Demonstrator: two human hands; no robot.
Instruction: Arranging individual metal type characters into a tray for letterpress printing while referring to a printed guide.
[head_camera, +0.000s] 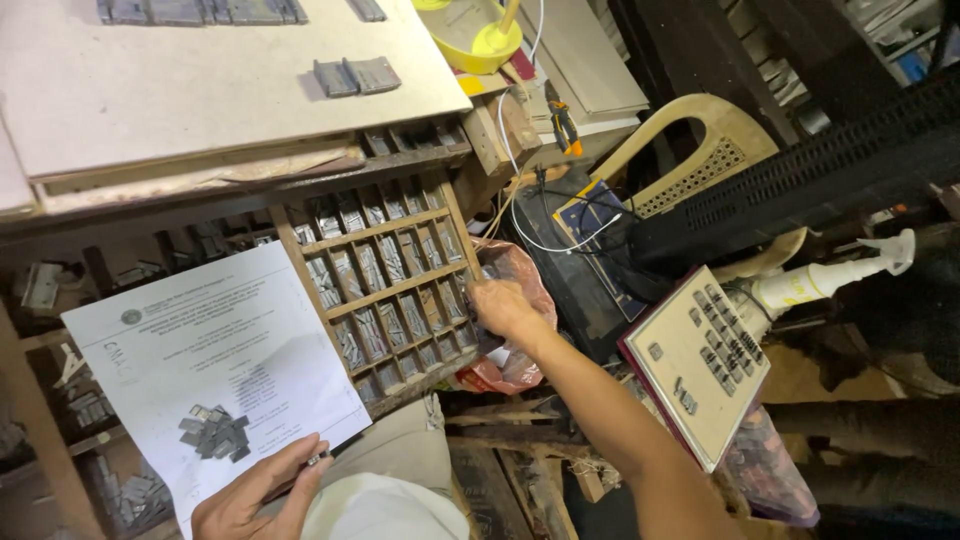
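My left hand (262, 493) grips a thin dark tool against the lower edge of a white printed sheet (205, 358). A small pile of grey metal type pieces (215, 432) lies on that sheet. My right hand (503, 306) reaches to the right edge of a wooden compartment tray (385, 287) filled with grey metal type. Its fingers are curled at the tray's edge; whether they pinch a piece is hidden.
A pale board (200, 80) with metal type blocks (355, 76) lies above the tray. To the right are a beige keypad panel (700, 360), a white spray bottle (830, 280), a plastic chair (700, 150), a yellow bowl (480, 35) and cables.
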